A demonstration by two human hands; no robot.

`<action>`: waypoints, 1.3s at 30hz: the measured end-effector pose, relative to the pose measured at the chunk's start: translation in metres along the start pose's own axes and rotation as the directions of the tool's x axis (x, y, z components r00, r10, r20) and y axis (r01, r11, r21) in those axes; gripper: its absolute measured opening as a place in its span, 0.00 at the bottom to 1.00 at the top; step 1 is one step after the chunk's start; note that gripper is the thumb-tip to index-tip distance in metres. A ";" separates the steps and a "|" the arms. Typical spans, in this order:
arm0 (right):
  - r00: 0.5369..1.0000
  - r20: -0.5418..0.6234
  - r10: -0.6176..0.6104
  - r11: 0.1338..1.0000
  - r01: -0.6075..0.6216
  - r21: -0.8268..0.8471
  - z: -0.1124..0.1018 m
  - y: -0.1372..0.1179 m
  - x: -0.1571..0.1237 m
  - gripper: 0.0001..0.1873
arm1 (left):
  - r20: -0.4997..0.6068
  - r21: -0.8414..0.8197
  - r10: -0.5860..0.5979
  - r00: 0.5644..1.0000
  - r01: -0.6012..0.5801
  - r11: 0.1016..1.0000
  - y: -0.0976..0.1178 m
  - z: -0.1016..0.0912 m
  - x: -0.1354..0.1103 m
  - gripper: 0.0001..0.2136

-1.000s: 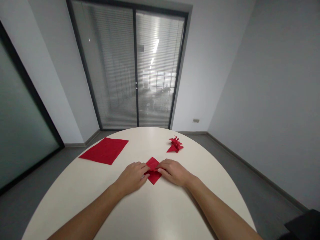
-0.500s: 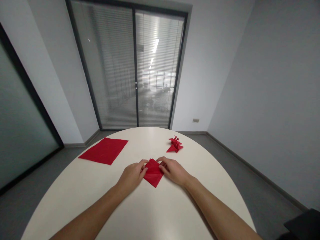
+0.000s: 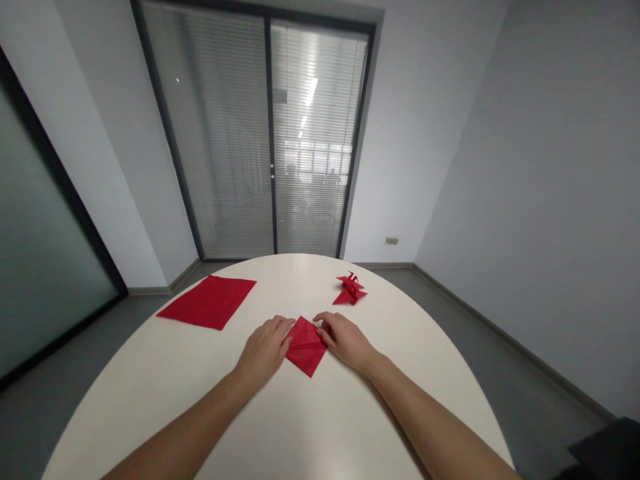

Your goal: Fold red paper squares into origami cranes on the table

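A red folded paper square (image 3: 306, 350) lies on the white table between my hands, one corner toward me and faint creases across its face. My left hand (image 3: 266, 341) holds its left side, thumb on the edge and fingers along the upper left border. On the right corner, the thumb and curled fingers of my right hand (image 3: 346, 339) grip the paper; some of those fingertips are hidden. Beyond my right hand sit red folded paper cranes (image 3: 351, 290), overlapping so that I cannot tell how many.
A flat red paper sheet (image 3: 210, 303) lies at the table's left edge. The round white table (image 3: 280, 427) curves away on both sides. Behind it stands a glass partition with blinds (image 3: 230, 147). A dark object (image 3: 613, 450) shows at the lower right.
My left fingers have straightened and shifted slightly left along the paper's edge. The paper's top now shows a single flat corner. My right hand has hardly moved.
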State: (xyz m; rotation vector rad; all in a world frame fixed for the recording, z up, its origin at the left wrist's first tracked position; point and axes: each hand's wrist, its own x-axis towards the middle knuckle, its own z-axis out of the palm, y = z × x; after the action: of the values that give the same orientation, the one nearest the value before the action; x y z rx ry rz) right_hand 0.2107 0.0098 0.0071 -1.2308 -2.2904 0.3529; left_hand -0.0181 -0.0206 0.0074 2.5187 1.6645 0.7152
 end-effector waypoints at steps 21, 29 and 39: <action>0.950 0.124 -0.287 0.956 0.292 -0.025 -0.008 -0.006 -0.001 0.19 | -0.032 -0.010 0.248 0.968 -0.249 0.968 -0.009 0.004 -0.001 0.13; 0.987 0.063 -0.147 0.988 0.144 0.047 -0.010 -0.014 -0.002 0.19 | -0.049 0.084 0.167 0.985 -0.163 0.983 -0.002 -0.006 0.001 0.12; 0.998 0.027 0.063 0.803 -0.067 0.593 0.001 -0.004 0.001 0.18 | -0.283 -0.025 0.055 0.957 -0.065 0.998 0.000 -0.016 0.001 0.12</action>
State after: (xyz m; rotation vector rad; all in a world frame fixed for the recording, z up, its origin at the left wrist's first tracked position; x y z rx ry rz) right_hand 0.2066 0.0085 0.0089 -0.9685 -1.9069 1.0152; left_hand -0.0246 -0.0233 0.0216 2.5514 1.6389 1.1479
